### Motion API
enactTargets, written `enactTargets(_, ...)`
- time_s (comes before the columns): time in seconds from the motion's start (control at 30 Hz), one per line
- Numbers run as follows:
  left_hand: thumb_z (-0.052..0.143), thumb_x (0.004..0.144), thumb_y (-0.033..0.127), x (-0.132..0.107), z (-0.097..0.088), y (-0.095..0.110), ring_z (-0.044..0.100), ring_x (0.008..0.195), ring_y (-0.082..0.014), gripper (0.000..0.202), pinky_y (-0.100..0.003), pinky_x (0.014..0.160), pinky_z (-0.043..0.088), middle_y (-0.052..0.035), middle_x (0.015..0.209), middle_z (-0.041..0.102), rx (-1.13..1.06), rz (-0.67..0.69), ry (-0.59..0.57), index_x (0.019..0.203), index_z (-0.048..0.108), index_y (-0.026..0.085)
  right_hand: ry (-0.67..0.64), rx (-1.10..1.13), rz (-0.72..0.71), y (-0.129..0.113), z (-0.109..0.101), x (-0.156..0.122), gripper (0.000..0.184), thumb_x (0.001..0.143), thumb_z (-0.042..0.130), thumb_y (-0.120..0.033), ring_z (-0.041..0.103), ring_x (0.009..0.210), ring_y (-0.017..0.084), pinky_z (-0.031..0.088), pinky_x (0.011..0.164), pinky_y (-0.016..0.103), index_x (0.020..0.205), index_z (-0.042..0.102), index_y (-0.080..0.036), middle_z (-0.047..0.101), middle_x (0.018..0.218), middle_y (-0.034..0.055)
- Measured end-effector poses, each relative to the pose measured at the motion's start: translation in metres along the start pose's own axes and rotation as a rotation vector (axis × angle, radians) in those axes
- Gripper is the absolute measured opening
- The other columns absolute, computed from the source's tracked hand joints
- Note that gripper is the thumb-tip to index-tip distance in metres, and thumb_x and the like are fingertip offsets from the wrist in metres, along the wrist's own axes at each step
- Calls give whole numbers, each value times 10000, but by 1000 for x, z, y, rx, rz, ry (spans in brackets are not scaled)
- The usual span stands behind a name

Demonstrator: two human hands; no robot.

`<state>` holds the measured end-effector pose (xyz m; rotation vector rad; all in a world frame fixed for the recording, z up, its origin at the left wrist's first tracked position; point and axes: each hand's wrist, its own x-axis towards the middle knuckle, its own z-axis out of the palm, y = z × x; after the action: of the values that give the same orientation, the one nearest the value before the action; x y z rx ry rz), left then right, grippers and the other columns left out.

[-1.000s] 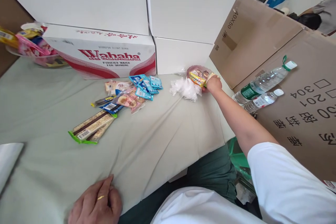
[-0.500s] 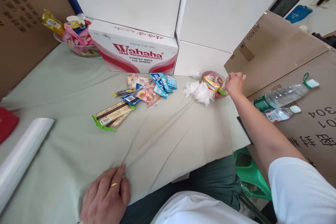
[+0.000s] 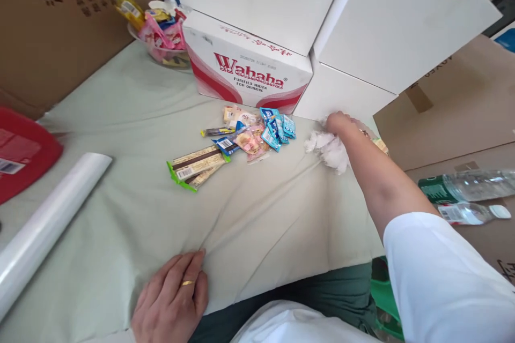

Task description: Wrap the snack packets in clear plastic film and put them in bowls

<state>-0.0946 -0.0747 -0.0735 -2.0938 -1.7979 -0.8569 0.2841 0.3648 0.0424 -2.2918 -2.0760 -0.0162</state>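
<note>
My left hand [image 3: 173, 297] lies on the cloth at the table's front edge, fingers extended and nothing under them that I can see. At the far right of the table, my right hand [image 3: 338, 122] is beside crumpled white plastic bags [image 3: 332, 151]. Its fingers are mostly hidden, so any grip cannot be made out. Behind my right forearm, a pinkish bowl [image 3: 368, 128] with packaged snacks shows only in part. In mid-table lie blue sachets [image 3: 277, 127], a pink-printed snack packet [image 3: 252, 142] and long green-ended wafer packs [image 3: 198, 165].
A Wahaha water carton [image 3: 249, 72] and white boxes [image 3: 354, 83] line the back. A bowl of snacks [image 3: 161, 56] stands at the back left. On the left are a white roll [image 3: 52, 225] and a red container [image 3: 26, 153]. Plastic bottles [image 3: 475, 185] lie at right.
My right hand has moved left from the bowl's right side to the white plastic bags, its forearm now covering much of the bowl. The view has shifted; my left hand stays on the cloth.
</note>
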Motion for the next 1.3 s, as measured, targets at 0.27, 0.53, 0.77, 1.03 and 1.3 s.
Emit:
enactTargets(0.27,702,867,129,3,-12,3,702,950,-244,274,-414,902,548,-67,1022,733,-333,-151,66,1110,698,255,83,752,-117,19,-58,-99,306,1000,587,-479,600,671,178,514,674,320,876,637,-203,574,720,11)
enactTargets(0.53,585,939,651,74,-4,108,709,1090,-291,721,-329,554,614,-142,1535,495,-1465,-961,-539,1558,380,343,-254,913,-605,-4,-18,-314,287,1034,593,-427,630,813,168,524,785,305,874,671,-202,679,856,41)
enactTargets(0.77,677,803,752,91,29,132,603,717,-178,621,-294,583,570,-43,829,663,-1301,-830,-649,1039,730,180,-35,808,-448,30,9,-341,276,1071,501,-361,685,1029,193,577,900,336,1232,694,-247,678,1188,92)
enactTargets(1.03,755,820,551,47,7,96,698,1032,-237,592,-376,898,635,-84,1285,680,-1257,-901,-409,1314,627,251,195,319,-43,44,64,-228,796,965,638,-472,516,1331,397,503,1058,564,1650,332,-203,382,1534,253)
enactTargets(1.3,775,802,569,27,-11,69,726,1111,-313,445,-437,893,669,-92,1358,693,-1327,-1001,-510,1113,725,255,160,84,-23,-16,70,-100,633,1030,459,-260,412,1358,388,344,1155,541,1647,352,-166,357,1573,253)
